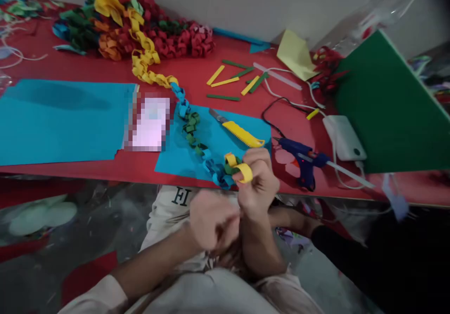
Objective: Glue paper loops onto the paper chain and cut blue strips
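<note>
pinching a yellow loop (243,172), right hand (258,183) meets red table (105,168) below pale wall (246,4); left hand (211,222) seemingly clenched.

The left hand (211,222) is smeared by motion, so its fingers cannot be told apart, nor whether they hold anything. The right hand (258,183) hides the inner side of the yellow paper loop (243,172) it pinches, and part of the chain end behind it. A pixelated patch (149,122) on the tabletop (197,77) covers whatever lies there. The green board (390,108) is cut off by the right edge and hides the tabletop behind it. The blue sheet (59,122) runs off the left edge. The clear wrapping (379,9) at top right is blurred.
</note>
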### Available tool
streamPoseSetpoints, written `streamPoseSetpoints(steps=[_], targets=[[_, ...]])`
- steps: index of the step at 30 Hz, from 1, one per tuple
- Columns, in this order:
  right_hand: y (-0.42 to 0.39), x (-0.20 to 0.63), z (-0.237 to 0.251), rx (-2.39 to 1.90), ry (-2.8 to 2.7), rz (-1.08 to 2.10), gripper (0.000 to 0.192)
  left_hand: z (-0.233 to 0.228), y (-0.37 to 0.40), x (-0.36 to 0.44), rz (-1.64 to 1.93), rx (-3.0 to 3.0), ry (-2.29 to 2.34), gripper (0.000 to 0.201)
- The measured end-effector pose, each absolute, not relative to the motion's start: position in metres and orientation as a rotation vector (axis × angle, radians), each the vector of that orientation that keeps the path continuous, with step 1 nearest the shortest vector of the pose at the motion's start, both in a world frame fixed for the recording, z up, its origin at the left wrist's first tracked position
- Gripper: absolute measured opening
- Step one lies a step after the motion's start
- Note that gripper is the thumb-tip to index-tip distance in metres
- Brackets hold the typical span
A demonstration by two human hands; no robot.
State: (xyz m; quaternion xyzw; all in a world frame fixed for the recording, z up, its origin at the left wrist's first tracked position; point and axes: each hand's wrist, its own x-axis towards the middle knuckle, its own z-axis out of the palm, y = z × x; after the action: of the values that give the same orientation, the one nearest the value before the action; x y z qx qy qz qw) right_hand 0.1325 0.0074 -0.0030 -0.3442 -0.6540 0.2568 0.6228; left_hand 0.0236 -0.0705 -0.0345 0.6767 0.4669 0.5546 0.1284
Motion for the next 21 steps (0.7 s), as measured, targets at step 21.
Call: streamPoseSetpoints(steps=[21], targets=[[0.074,0.116,0.054,-1.091,-1.578,0.777,0.009,0.033,0.058,-0.020,1.774,1.490,1.404,0.028]])
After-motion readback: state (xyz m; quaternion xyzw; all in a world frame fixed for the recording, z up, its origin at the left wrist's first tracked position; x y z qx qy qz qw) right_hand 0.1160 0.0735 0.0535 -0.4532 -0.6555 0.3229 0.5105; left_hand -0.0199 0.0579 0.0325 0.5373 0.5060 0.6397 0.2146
